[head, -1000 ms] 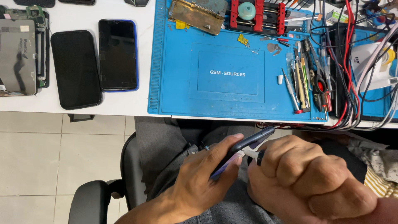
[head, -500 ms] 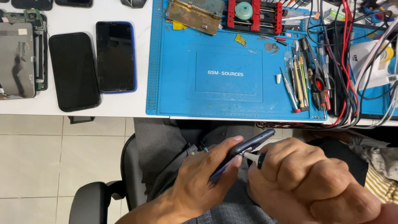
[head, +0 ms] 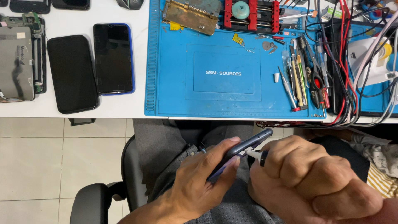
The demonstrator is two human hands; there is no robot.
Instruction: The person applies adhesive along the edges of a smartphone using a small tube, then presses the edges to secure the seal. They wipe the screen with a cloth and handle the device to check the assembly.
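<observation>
Nearest, over the lap: left hand [head: 195,186] clamps a dark smartphone [head: 242,149] edge-up, thumb along its upper side, fingers curled under. Right hand [head: 309,182] is fisted round a small white-tipped tool [head: 253,155], tip touching the phone's lower edge near mid-length. The rest of the tool is hidden in the fist.

Judgement: work is on the phone's side seam or a slot there, probing or prying. This calls for a steady left grip and fine tip pressure; a slip would run toward the left fingertips.

Below, at 6 to 8 o'clock: grey trousers, black chair arm [head: 93,201], tiled floor.

Farther, at 12 o'clock: blue repair mat [head: 186,95] on the white bench. At 1 to 2 o'clock, a row of screwdrivers and tweezers [head: 300,81], then tangled red and black cables [head: 346,62]. At 11 o'clock, two black phones [head: 91,68] lie face up side by side; at 10, an opened device [head: 18,62].

Nothing lies between the hands.
</observation>
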